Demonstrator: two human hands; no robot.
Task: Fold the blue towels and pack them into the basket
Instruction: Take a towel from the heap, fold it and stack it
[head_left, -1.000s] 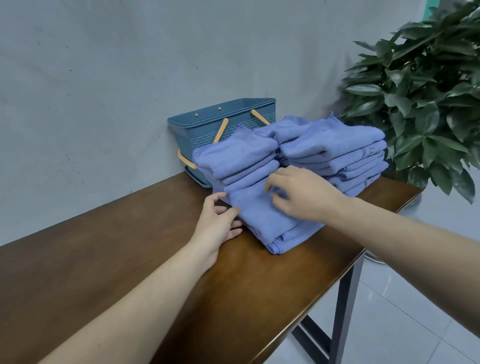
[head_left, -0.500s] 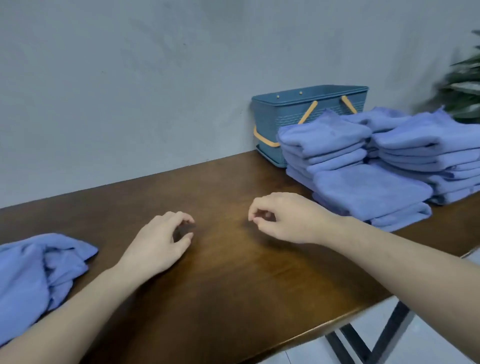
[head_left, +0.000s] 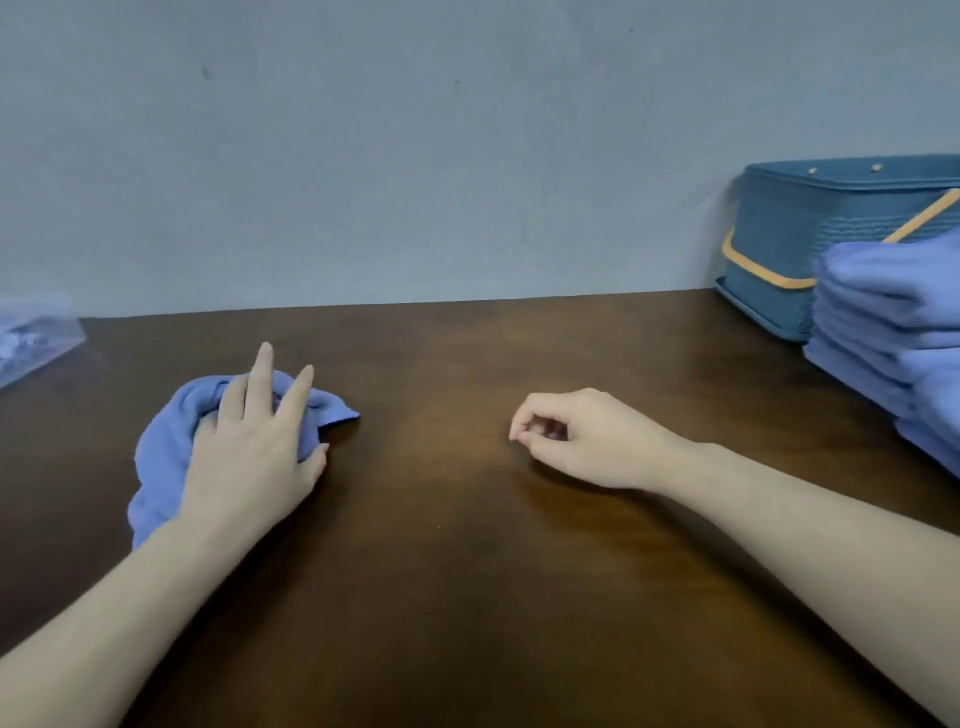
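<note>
A crumpled blue towel (head_left: 166, 447) lies on the dark wooden table (head_left: 441, 571) at the left. My left hand (head_left: 249, 447) lies on top of it and grips the cloth, thumb against its right side, two fingers sticking out straight. Near the middle of the table, my right hand (head_left: 587, 436) has loosely curled fingers and holds nothing. At the right edge stands a stack of folded blue towels (head_left: 883, 322). Behind that stack, against the wall, is the blue basket (head_left: 779, 228) with orange handles; its inside is hidden.
A clear plastic bag (head_left: 31, 332) with something blue in it lies at the far left against the grey wall (head_left: 415, 156). Bare wood shows between my two hands and in front of them.
My view has swung left, away from the folded stacks and the plant. My left hand has moved left onto the crumpled towel and taken hold of it. My right hand stays curled.
</note>
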